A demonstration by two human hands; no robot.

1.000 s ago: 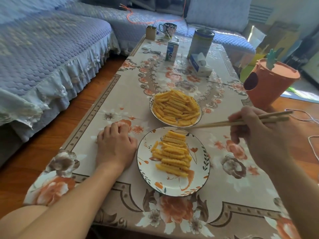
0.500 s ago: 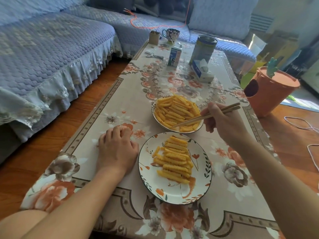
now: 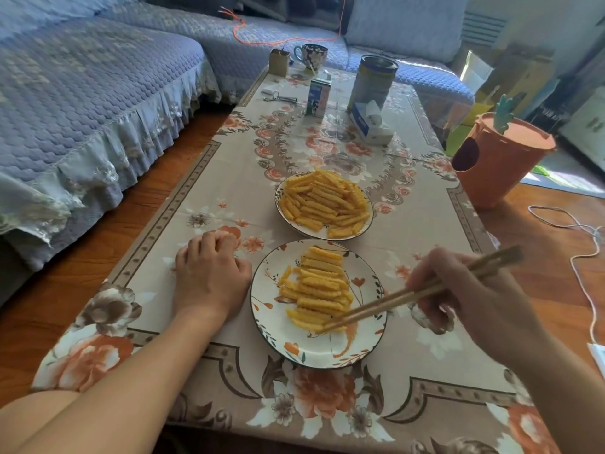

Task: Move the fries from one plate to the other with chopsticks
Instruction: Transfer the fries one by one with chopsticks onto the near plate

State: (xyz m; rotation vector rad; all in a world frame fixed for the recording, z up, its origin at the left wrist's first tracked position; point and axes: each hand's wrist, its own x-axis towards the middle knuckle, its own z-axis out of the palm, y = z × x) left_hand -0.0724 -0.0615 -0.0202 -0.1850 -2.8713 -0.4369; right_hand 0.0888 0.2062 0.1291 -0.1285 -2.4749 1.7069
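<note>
Near plate (image 3: 366, 335): white with a floral pattern, on the worktop (image 3: 425, 371) in front of me, carrying a stack of crinkle-cut fries (image 3: 319, 290). The tips of my chopsticks (image 3: 409, 296) pinch a fry at the near end of that stack.

My right hand (image 3: 471, 299): fingers curled round the chopsticks, raised over the worktop to the right of the near plate.

My left hand (image 3: 209, 273): palm down on the tablecloth just left of the near plate, fingers loosely bent, holding nothing.

Far plate (image 3: 281, 208): just beyond the near one, heaped with more fries (image 3: 324, 201).

Far end of worktop: tissue box (image 3: 371, 124), tall tin (image 3: 373, 81), small carton (image 3: 318, 97), floral mug (image 3: 312, 56), scissors (image 3: 280, 99).

Right, on the floor: orange bin (image 3: 497, 162).

Left: blue quilted sofa (image 3: 82, 93).
</note>
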